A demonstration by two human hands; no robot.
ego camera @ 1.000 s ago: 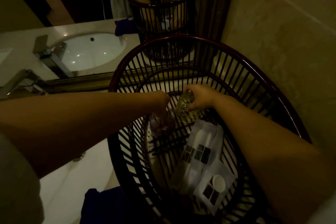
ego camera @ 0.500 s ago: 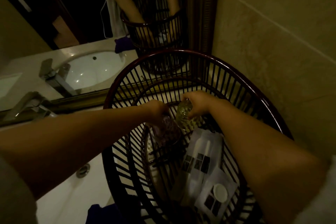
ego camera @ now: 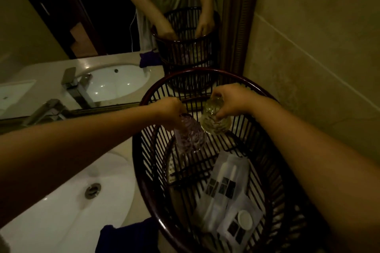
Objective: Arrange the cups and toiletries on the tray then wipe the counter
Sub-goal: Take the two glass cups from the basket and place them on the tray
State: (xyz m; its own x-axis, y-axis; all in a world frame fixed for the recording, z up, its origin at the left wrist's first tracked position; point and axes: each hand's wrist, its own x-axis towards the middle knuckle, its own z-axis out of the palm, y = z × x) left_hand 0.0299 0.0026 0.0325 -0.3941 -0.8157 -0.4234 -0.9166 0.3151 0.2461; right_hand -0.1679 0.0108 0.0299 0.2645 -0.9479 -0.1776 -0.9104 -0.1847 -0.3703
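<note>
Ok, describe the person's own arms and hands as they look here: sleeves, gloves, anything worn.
Both forearms are bare, with no gloves on the left hand or right hand; no rings, watch or bands are visible in this dim light. The mirror shows a pale, loose top with the sleeves pushed up above the elbows.

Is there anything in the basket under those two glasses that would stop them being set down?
Nothing visible lies under the purple glass or yellow glass; the toiletry packets lie nearer the person, on the basket floor.
</note>
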